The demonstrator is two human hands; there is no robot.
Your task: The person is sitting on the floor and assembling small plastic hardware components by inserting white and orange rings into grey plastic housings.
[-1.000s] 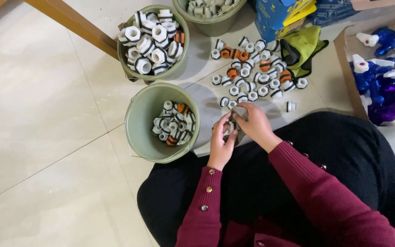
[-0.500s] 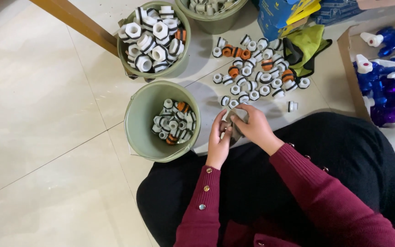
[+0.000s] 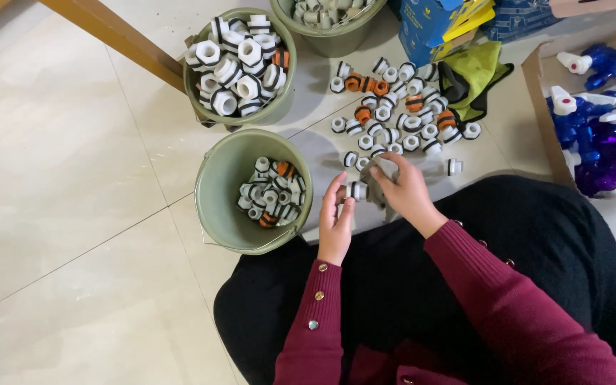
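Note:
My left hand (image 3: 335, 219) pinches a small white fitting with a black ring (image 3: 356, 190) in its fingertips. My right hand (image 3: 405, 191) holds a grey cloth (image 3: 378, 178) against that fitting. Both hands hover over my black-clad lap, just right of a green bucket (image 3: 217, 187) part-filled with small white, black and orange fittings. A loose pile of the same fittings (image 3: 396, 107) lies on the floor beyond my hands.
A second green bucket (image 3: 195, 84) at the back holds larger white fittings. A third bucket (image 3: 336, 43) sits at the top edge. A cardboard box (image 3: 540, 107) of blue and purple spray heads stands at right. A yellow-green cloth (image 3: 475, 75) and a wooden beam (image 3: 115, 32) lie nearby.
Both hands have shifted slightly toward me and apart; the fitting now shows between my left fingertips with the cloth beside it.

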